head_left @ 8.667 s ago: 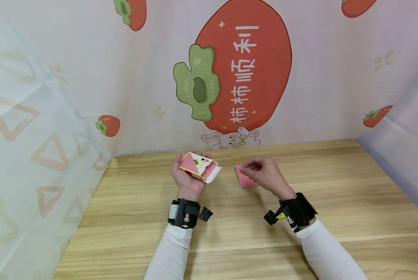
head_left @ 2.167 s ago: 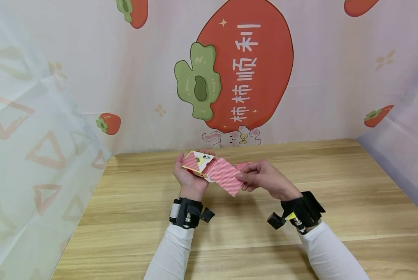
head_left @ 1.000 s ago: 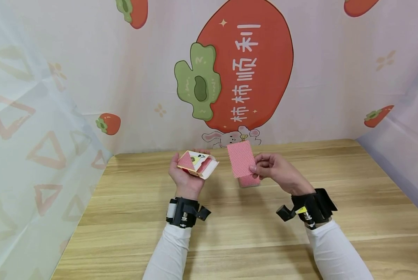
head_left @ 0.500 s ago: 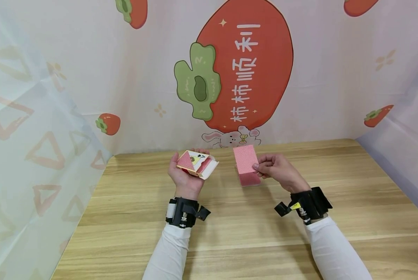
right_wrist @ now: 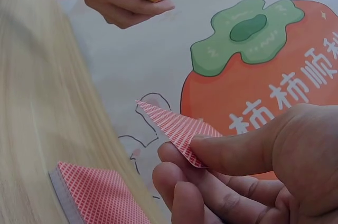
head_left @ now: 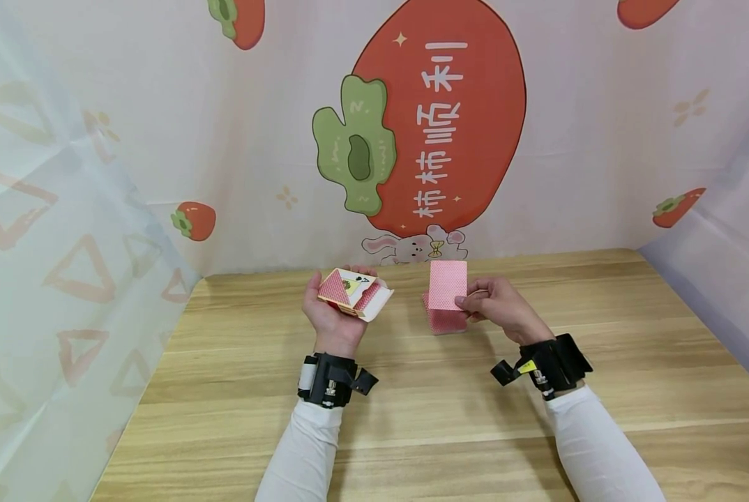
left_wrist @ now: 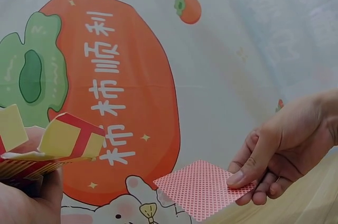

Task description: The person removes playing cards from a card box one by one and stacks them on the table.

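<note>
Near the far edge of the table, a mid-frame gap divides left hand, gripping card box, flap rightward, from right hand, pinching a card, seemingly lengthwise up-frame.

A cloth-screened recording booth around a wood-grain tabletop; the wider room is hidden.
Persimmon-printed cloth hangs behind the far edge, triangle-patterned cloth lines the left edge, pale cloth the right, and wrist cameras suggest recording.
</note>
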`<state>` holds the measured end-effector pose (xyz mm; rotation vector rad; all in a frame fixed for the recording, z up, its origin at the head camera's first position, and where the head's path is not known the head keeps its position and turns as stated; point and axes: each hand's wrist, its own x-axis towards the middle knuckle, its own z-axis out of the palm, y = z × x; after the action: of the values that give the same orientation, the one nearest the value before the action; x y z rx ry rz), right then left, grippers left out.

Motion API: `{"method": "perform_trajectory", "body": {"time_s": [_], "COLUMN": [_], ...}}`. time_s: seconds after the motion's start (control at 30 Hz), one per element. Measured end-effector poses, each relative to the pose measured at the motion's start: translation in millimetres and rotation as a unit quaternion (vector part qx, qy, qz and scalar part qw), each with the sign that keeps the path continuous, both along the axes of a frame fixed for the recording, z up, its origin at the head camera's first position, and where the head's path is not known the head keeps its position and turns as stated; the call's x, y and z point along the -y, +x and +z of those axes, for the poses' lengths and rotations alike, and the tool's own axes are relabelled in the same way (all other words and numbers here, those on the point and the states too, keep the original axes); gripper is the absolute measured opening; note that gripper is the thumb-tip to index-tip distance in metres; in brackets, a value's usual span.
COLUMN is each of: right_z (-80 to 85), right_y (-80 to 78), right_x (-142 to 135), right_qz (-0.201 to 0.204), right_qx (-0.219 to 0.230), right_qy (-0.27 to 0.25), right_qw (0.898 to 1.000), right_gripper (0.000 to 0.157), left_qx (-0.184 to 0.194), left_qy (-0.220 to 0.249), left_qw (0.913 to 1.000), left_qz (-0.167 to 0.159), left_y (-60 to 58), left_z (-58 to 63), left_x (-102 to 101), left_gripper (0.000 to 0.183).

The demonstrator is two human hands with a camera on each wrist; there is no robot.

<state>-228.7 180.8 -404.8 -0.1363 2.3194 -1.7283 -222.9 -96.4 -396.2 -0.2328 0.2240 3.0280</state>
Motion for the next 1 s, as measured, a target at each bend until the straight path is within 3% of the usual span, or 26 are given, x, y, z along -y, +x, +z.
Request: {"method": "perform_trajectory", "body": {"time_s": [0.53, 1.0], "right_z": [-7.5, -18.9], "right_y": [-0.9, -7.3], "right_x": [-6, -6], "right_qz": [0.0, -0.012], "right_qx": [-0.014, 0.012], "right_qy": [0.034, 0.052], "right_qw": [0.999, 0.998], "right_gripper": [0.026, 0.024], "left_qx": [-0.002, -0.006], "left_qy": [-0.007, -0.014], "left_qw": [1.0, 0.9999], "left_qz": [-0.006, -0.003], "left_y": [-0.7, -0.3], "left_z": [-2.1, -1.5], "left_x": [-2, -2], "left_gripper": [0.046, 0.045]}}
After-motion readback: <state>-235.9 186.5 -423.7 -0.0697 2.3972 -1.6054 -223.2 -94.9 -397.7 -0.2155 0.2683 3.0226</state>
